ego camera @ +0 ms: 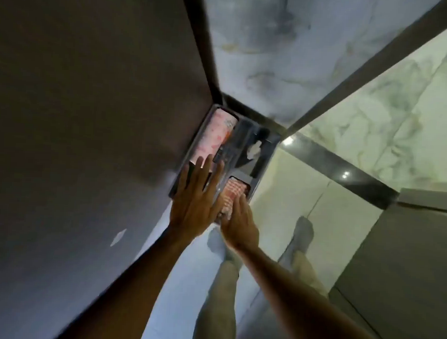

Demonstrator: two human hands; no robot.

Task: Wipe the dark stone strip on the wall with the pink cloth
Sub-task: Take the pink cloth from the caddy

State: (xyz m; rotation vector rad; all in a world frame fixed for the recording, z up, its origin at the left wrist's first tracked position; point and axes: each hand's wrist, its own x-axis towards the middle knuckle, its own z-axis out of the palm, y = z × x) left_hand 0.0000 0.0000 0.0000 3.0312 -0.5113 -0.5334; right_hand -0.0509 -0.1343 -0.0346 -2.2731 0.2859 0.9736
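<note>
A pink checked cloth lies in the near right part of a dark tray set in the corner. My right hand grips the cloth's near end, fingers laid over it. To its left, my left hand is open with fingers spread flat over the tray's near left edge and holds nothing. The dark stone strip runs along the pale marble wall to the right of the tray, glossy with light spots on it. Neither hand touches the strip.
A pink patterned roll lies in the tray's far left part, with dark items and a white scrap beside it. A dark panel fills the left. Dark vertical trims frame the marble. My legs and grey shoes stand below.
</note>
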